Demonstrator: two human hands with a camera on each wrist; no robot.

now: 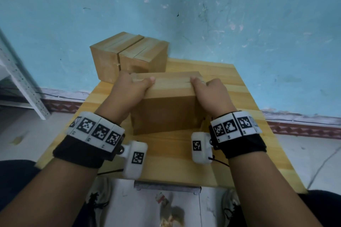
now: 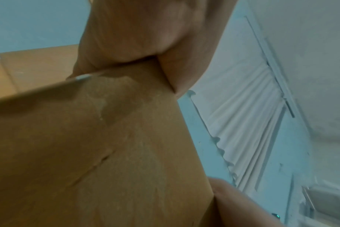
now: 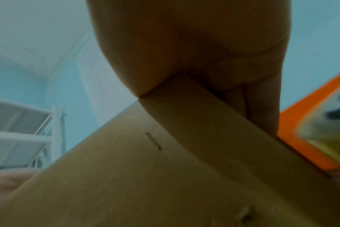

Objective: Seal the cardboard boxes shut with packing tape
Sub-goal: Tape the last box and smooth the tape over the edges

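A closed cardboard box (image 1: 166,112) stands in the middle of the wooden table (image 1: 166,155). A strip of tan tape (image 1: 171,84) runs along its top and down its right side (image 3: 213,130). My left hand (image 1: 132,86) grips the box's top left edge, thumb on the lid and fingers over the side. At the top right edge my right hand (image 1: 208,90) grips the same way, thumb on the tape. The wrist views show each palm (image 2: 136,30) (image 3: 204,46) pressed on a box corner (image 2: 107,153).
Two taped cardboard boxes (image 1: 108,55) (image 1: 147,55) stand side by side at the table's far left corner, against the blue wall. An orange tape dispenser (image 3: 305,122) lies close to the right of the held box. A white metal shelf (image 1: 22,83) stands at the left.
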